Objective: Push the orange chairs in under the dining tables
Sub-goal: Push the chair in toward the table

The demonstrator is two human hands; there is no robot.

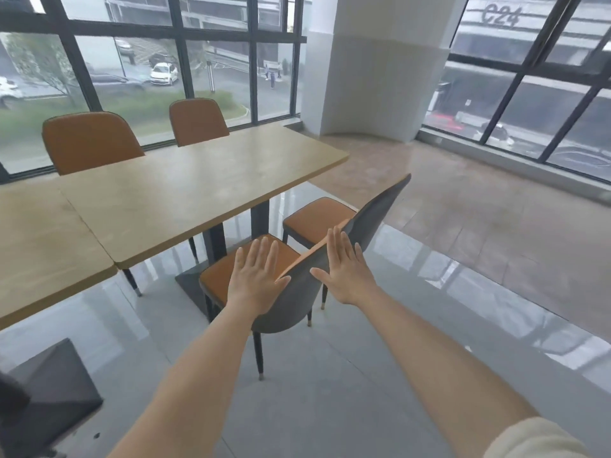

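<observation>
left hand (258, 279) is lying spread over orange-seated grey-backed chair (297, 309) top edge | right hand (347, 272) is lying spread against its back

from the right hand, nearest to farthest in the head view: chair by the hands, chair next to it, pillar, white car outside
1. Near chair: its backrest is right at the right hand.
2. Second chair: just beyond the first, to the right.
3. Pillar: across the floor, ahead and right.
4. White car: outside, far left.
</observation>
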